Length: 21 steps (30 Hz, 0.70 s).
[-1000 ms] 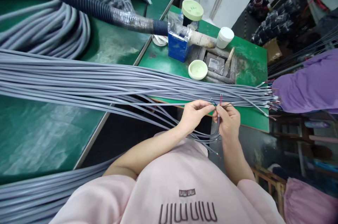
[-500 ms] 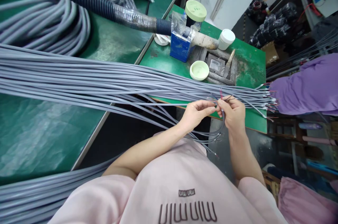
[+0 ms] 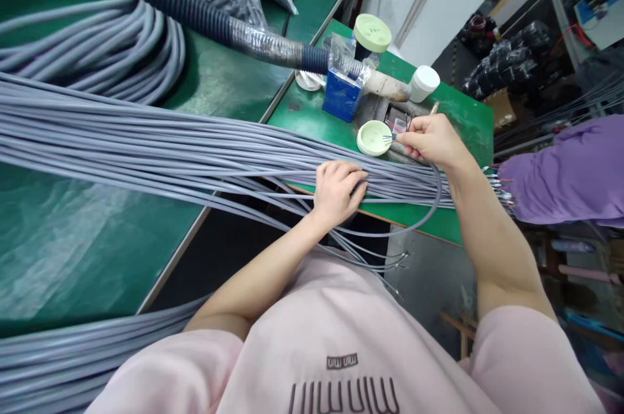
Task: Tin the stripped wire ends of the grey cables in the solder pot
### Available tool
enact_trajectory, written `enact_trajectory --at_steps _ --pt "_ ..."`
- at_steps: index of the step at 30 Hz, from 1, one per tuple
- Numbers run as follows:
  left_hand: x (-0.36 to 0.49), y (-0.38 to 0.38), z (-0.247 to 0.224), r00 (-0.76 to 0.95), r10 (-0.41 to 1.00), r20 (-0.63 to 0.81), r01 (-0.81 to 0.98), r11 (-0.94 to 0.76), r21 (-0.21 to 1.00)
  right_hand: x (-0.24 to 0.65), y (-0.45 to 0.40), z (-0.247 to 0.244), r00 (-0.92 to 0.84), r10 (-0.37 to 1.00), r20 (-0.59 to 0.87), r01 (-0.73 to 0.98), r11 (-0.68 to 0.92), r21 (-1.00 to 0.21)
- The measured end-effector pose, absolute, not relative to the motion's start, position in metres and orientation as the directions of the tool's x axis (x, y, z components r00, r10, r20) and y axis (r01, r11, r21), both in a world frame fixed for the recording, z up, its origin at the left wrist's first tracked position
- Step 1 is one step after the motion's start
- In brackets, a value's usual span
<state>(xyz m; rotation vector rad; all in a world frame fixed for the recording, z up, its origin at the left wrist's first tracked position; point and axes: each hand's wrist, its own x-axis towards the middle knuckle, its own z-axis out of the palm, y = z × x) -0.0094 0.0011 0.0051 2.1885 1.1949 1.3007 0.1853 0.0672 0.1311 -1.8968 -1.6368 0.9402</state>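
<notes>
Long grey cables (image 3: 234,154) run in a thick bundle across the green bench. My left hand (image 3: 340,190) rests on top of the bundle with its fingers bent and a little apart. Above the bundle my right hand (image 3: 429,138) pinches the end of one grey cable (image 3: 437,196), which loops down behind the hand. Thin coloured wires fan out from that end, over the right rim of a pale green dish (image 3: 373,138). A dark metal-framed pot, partly hidden, lies behind my right hand.
A ribbed hose (image 3: 263,43) leads to a blue box (image 3: 341,94). Beyond stand a white cup (image 3: 424,83) and a green-lidded jar (image 3: 372,33). Coiled cable (image 3: 146,56) lies at upper left. A person's purple sleeve (image 3: 565,170) is at the right, by the bundle's stripped ends.
My right hand has moved up and away with the cable end, to the dish. My left hand has left the wires and come down on the bundle. The view has shifted slightly.
</notes>
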Motion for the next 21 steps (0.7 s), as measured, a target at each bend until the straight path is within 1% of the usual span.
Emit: enact_trajectory --at_steps 3,8,12,14,16,18,21 --pt "-0.008 0.001 -0.001 0.272 0.781 0.562 0.519 -0.611 0.598 0.184 0.091 0.125 0.027 0.968 -0.250 0.743 -0.186 -0.642" --pt "-0.008 0.000 0.000 0.275 0.772 0.573 0.514 -0.621 0.591 0.176 0.115 0.122 0.002 0.928 -0.373 0.874 -0.183 -0.451" --pt "-0.008 0.000 0.000 0.283 0.775 0.565 0.509 -0.621 0.596 0.164 0.126 0.124 -0.028 0.903 -0.429 0.960 -0.096 -0.264" --pt "-0.008 0.000 0.000 0.285 0.775 0.563 0.503 -0.621 0.601 0.159 0.130 0.123 -0.042 0.901 -0.431 0.986 -0.033 -0.164" --pt "-0.008 0.000 -0.001 0.286 0.774 0.564 0.492 -0.624 0.607 0.156 0.134 0.120 -0.053 0.912 -0.407 0.995 0.014 -0.096" --pt "-0.008 0.000 -0.001 0.289 0.777 0.560 0.480 -0.624 0.618 0.155 0.138 0.115 -0.066 0.925 -0.375 0.995 0.034 -0.090" --pt "-0.007 0.001 -0.002 0.293 0.785 0.545 0.470 -0.615 0.633 0.155 0.141 0.109 -0.105 0.935 -0.339 0.985 0.052 -0.162"
